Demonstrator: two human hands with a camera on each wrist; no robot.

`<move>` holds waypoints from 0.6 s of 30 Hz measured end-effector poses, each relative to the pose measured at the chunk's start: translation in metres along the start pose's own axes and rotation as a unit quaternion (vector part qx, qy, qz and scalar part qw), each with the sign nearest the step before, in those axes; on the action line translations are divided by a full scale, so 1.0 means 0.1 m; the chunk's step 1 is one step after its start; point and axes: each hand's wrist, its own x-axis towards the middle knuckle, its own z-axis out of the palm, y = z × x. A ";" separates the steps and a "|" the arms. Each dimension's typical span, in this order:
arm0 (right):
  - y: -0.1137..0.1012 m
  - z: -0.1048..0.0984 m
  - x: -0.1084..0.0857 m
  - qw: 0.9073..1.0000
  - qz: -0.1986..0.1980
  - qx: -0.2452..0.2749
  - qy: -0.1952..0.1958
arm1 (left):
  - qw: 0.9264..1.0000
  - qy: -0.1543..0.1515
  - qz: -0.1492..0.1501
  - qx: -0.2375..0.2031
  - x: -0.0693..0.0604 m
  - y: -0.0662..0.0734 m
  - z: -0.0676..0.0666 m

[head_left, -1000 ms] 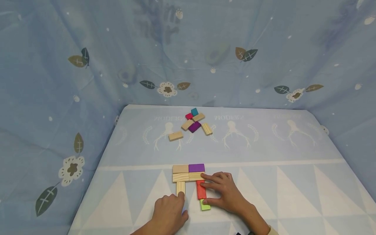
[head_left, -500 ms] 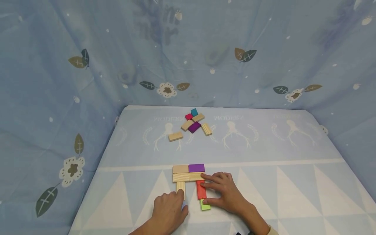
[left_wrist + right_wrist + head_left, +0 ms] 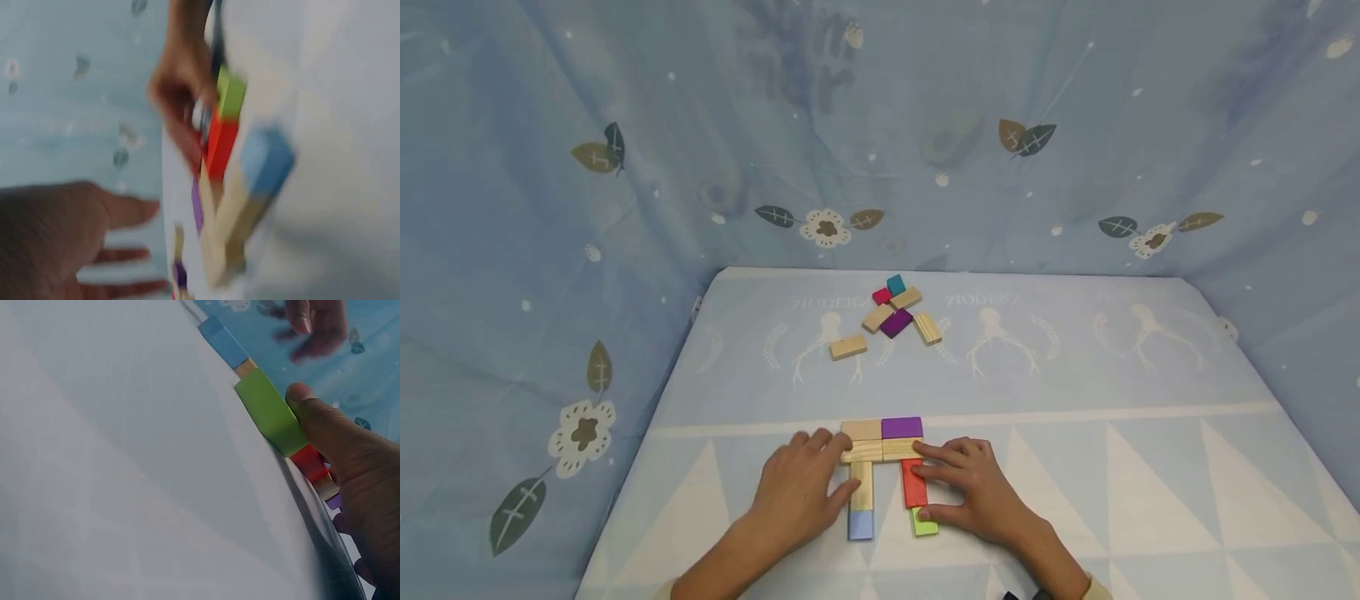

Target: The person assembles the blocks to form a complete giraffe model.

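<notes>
Flat wooden blocks lie together in an arch-like outline. Across its top are a plain block (image 3: 861,429), a purple block (image 3: 901,427) and two more plain blocks (image 3: 862,451). The left leg is a plain block (image 3: 862,486) above a light blue block (image 3: 861,526); the right leg is a red block (image 3: 913,484) above a lime green block (image 3: 924,523). My left hand (image 3: 797,490) hovers left of the outline, fingers spread, holding nothing; the left wrist view shows it apart from the blocks. My right hand (image 3: 977,493) rests its thumb on the green block and fingertips on the red and plain blocks.
Farther back is a loose group of blocks: a teal one (image 3: 896,285), a small red one (image 3: 882,296), a dark purple one (image 3: 897,322) and several plain ones (image 3: 848,347). Blue patterned cloth (image 3: 940,192) walls the back and sides.
My left hand has left the left leg's blocks and moved up and leftward, its fingers now spread, uncovering the light blue block. My right hand has kept its place.
</notes>
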 end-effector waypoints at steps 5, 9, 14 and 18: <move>0.01 -0.03 0.02 1.000 0.006 -0.005 -0.007 | 0.996 -0.003 0.090 -0.016 0.23 -0.32 0.05; 0.01 -0.04 0.03 1.000 0.003 -0.009 -0.009 | 0.990 -0.026 0.139 -0.016 0.30 -0.40 0.18; -0.03 -0.07 0.05 1.000 0.012 -0.011 -0.023 | 0.983 0.002 0.182 0.003 0.32 -0.42 0.27; -0.07 -0.11 0.08 0.999 0.019 -0.011 -0.042 | 0.983 0.008 0.181 0.011 0.31 -0.41 0.29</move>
